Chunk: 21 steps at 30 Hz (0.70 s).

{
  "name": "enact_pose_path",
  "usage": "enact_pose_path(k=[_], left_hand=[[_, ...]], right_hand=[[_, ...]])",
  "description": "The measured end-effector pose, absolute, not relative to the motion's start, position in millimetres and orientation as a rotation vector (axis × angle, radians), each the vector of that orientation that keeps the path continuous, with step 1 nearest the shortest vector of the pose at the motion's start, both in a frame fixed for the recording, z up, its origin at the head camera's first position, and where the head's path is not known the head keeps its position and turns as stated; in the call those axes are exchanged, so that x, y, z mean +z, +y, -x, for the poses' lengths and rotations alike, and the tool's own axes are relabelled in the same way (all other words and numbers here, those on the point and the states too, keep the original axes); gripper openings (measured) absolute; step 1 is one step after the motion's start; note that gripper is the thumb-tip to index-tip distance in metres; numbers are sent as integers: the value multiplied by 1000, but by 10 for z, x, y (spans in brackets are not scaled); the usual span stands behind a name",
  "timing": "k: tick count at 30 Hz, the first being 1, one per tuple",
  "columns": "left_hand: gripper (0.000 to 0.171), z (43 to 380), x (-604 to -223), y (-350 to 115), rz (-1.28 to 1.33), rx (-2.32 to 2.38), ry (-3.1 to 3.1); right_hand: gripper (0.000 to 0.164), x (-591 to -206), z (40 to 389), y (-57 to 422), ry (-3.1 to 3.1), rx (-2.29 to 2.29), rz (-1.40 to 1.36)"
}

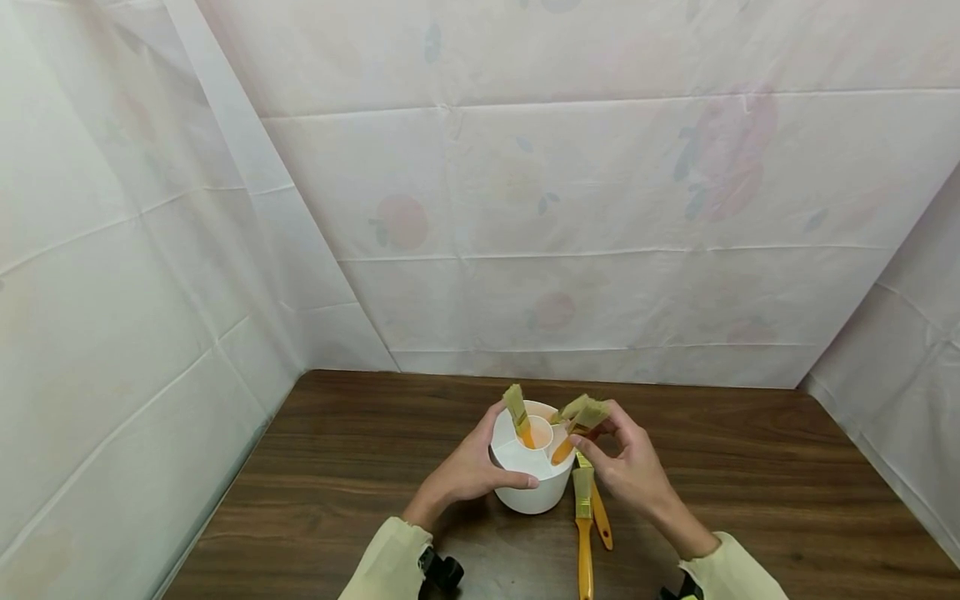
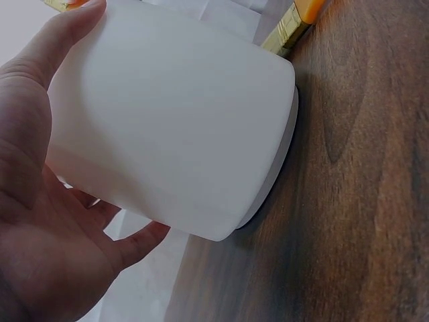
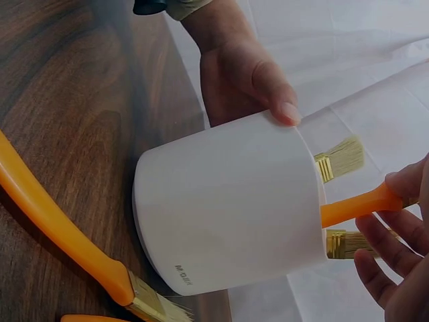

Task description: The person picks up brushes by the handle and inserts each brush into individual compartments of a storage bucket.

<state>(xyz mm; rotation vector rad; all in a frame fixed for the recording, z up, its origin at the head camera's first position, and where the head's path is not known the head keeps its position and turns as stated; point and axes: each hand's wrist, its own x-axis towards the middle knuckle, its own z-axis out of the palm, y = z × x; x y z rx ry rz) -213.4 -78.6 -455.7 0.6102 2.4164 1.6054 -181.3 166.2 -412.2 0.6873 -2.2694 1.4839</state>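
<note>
A white round holder [image 1: 534, 500] with inner compartments stands on the table. My left hand [image 1: 474, 460] grips its left side, the thumb lying across the front near the rim. My right hand [image 1: 636, 467] pinches a paintbrush [image 3: 360, 205] near the bristle end, bristles up. The lower part of its orange handle is inside the holder's right-hand part, hidden by the wall in the right wrist view. Another paintbrush [image 1: 516, 407] leans bristles up in the central ring. Behind the held one, one more paintbrush [image 3: 343, 244] pokes above the rim.
Two paintbrushes with orange handles, a front one [image 1: 584, 546] and one partly beneath it [image 1: 602, 518], lie on the brown wooden table [image 1: 360, 483] right of the holder. Pale printed sheets [image 1: 555, 208] hang behind and at both sides.
</note>
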Motion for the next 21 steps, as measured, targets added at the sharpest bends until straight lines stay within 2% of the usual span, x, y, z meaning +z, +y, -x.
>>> enact_pose_path(k=[6,21], left_hand=[[113,2125,-4546,-786,-611,1600,2415],[114,2126,-4558,-787,-596,1603,2412]], right_hand=[[27,-4139,1798,1647,-2290,1503,-679],[24,-4198,1805,1637,-2341,1536,-663]])
